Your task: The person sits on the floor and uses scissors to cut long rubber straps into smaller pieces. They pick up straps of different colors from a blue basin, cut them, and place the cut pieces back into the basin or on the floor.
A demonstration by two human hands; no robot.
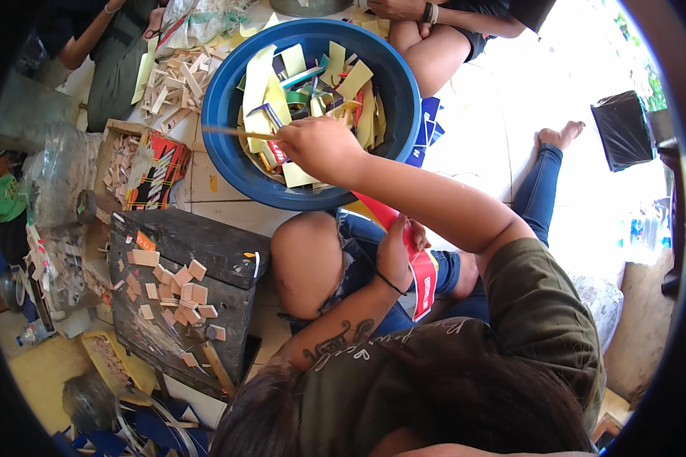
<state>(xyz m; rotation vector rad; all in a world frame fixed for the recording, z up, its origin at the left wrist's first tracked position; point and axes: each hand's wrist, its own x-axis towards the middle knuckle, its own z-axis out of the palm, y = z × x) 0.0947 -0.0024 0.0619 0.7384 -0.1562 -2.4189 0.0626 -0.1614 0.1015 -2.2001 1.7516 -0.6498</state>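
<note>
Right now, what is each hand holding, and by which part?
The right hand grips a thin wooden stick by its right end, above the blue basin. The left hand pinches a red paper strip near its upper part.

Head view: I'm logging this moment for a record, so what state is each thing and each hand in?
Blue basin: upright, filled with paper strips.
Right hand: closed on a thin wooden stick, over the basin.
Left hand: gripping a red strip.
Dark wooden block: lying flat, small wood pieces scattered on top.
Black bag: standing, mouth shut or open cannot be told.
</note>
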